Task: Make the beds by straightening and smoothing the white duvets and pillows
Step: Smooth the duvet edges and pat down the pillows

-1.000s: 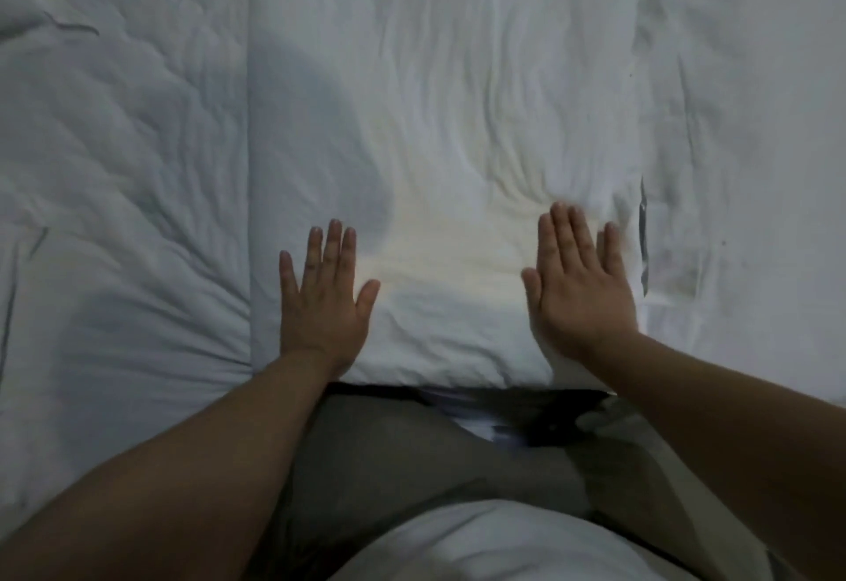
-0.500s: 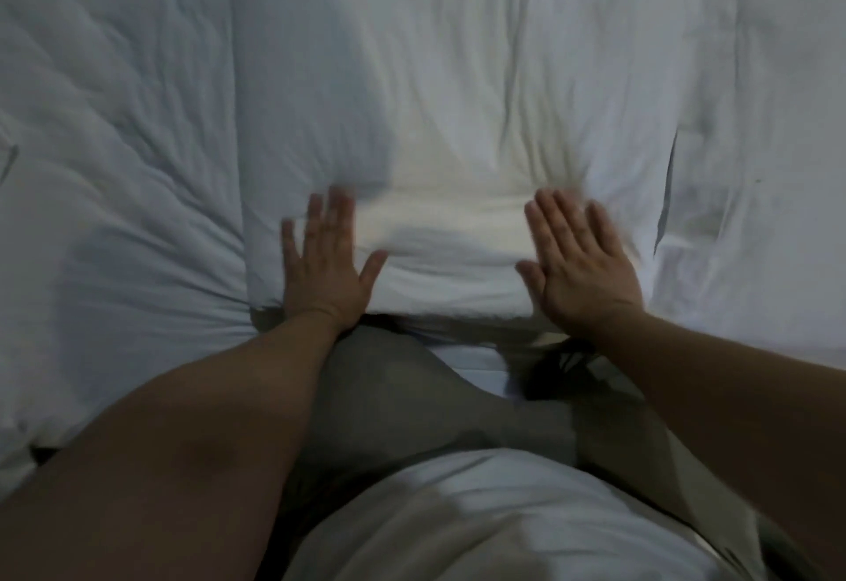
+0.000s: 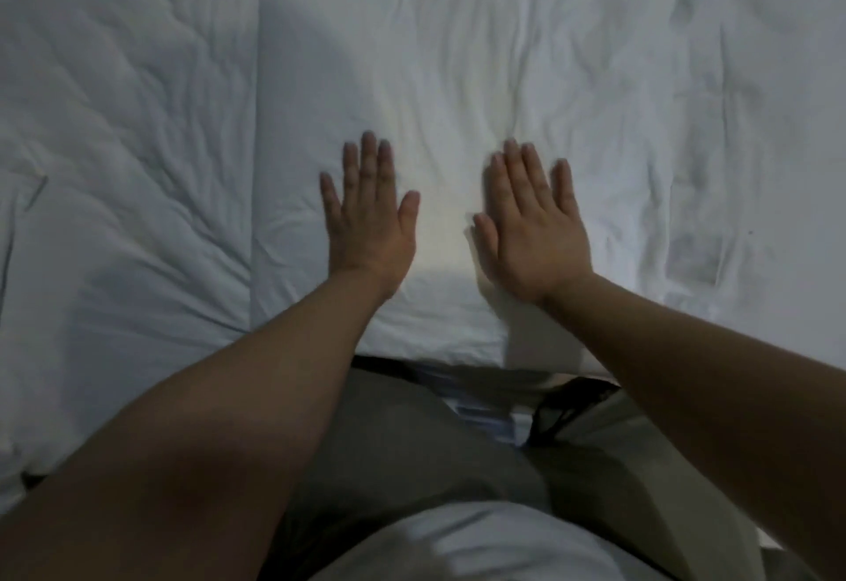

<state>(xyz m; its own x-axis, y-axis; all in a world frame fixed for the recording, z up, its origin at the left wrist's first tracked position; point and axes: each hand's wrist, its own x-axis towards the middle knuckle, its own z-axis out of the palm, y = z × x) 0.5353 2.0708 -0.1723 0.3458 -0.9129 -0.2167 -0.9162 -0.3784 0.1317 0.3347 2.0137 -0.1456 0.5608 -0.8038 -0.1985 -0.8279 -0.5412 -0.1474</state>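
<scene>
Over the near end of the pillow [image 3: 458,53], left hand [image 3: 366,223] and right hand [image 3: 533,237] are spread palm-down, each grip open, straight-fingered, holding nothing. Best to press with whole palms and sweep outward from the middle, chasing creases to the edges. Soft white cloth, plump and finely rumpled; the puffy duvet [image 3: 123,145] lies just beside it at left

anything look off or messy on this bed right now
Nothing spilled or torn. The middle white bedding, under the flat left hand and right hand, is covered in long creases. The bedding on its right has greyish patches that could be stains or shadows; too dim to tell.
</scene>
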